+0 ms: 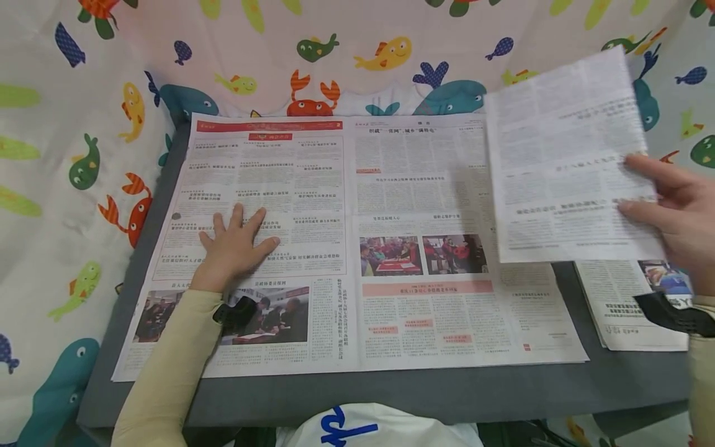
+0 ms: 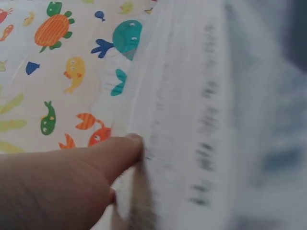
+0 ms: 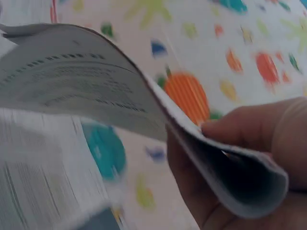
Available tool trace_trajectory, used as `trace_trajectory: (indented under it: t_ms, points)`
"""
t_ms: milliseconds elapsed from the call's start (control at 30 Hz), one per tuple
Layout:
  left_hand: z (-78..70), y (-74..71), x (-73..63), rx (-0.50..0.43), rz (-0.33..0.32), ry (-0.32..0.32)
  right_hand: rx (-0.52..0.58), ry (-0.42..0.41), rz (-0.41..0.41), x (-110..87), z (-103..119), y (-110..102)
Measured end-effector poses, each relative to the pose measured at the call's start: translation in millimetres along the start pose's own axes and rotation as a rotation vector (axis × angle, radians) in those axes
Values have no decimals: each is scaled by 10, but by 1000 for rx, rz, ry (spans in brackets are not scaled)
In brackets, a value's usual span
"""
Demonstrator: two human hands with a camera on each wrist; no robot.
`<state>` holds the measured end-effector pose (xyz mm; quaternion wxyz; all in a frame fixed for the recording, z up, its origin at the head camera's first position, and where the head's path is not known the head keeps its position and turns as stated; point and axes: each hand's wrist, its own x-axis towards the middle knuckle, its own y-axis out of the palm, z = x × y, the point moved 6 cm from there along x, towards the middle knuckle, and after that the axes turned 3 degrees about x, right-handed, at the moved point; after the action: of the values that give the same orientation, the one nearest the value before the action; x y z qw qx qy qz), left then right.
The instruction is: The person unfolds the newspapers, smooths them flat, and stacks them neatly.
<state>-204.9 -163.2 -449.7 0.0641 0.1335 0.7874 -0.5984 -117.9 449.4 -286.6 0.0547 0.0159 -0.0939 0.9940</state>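
Observation:
An open newspaper (image 1: 301, 239) lies spread flat on the grey table. My left hand (image 1: 234, 248) rests on its left page with fingers spread; in the left wrist view, the thumb side of that hand (image 2: 72, 187) shows against the page (image 2: 172, 105). A folded newspaper (image 1: 570, 167) is held up by my right hand (image 1: 681, 214), over the spread sheet's upper right corner. Seen from the right wrist, the thumb (image 3: 244, 127) and fingers pinch the paper (image 3: 86, 81), which bends into a curl at its near end. The right palm is mostly hidden.
Another folded newspaper (image 1: 631, 329) lies on the table's right side, below the raised one. The grey table (image 1: 391, 397) shows along its front edge. A cloth printed with sea animals (image 1: 357, 81) hangs behind and on the left. Dark straps circle both wrists.

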Motion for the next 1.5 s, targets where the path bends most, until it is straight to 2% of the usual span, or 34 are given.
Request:
trace_trajectory:
  t_ms: [33, 133, 333, 400, 500, 633, 767, 900, 1000, 1100, 1267, 1333, 1500]
  points:
    - [-2, -17, 7, 1, -4, -3, 91, 42, 21, 60, 31, 206]
    - [-38, -69, 26, 6, -15, -7, 98, 142, 88, 181, 97, 823]
    - [-172, -176, 33, 17, -51, -17, 292, 134, 287, 354, 133, 2152]
    - [-203, -185, 52, 10, -60, -14, 314, 142, 334, 367, 79, 2498]
    - [-251, -181, 96, -3, -54, 5, 330, 160, 371, 364, -97, 2836]
    - [-298, -128, 160, -57, -24, 82, 266, 241, 354, 314, -471, 3031]
    - [-353, -99, 185, -97, -1, 179, 176, 345, 301, 261, -825, 3076]
    - [-393, -70, 178, -71, 8, 211, 67, 359, 299, 222, -1003, 3064]
    - [-413, -53, 169, -69, 8, 195, -43, 305, 324, 200, -1025, 3031]
    - [-427, -54, 160, -82, 1, 183, -102, 275, 347, 177, -963, 2981]
    - [-433, -38, 162, -80, -1, 162, -266, 227, 368, 199, -850, 2950]
    - [-447, -33, 166, -61, -9, 153, -354, 170, 365, 224, -805, 3001]
    - [-479, -4, 172, -8, -23, 138, -600, -47, 374, 221, -631, 3294]
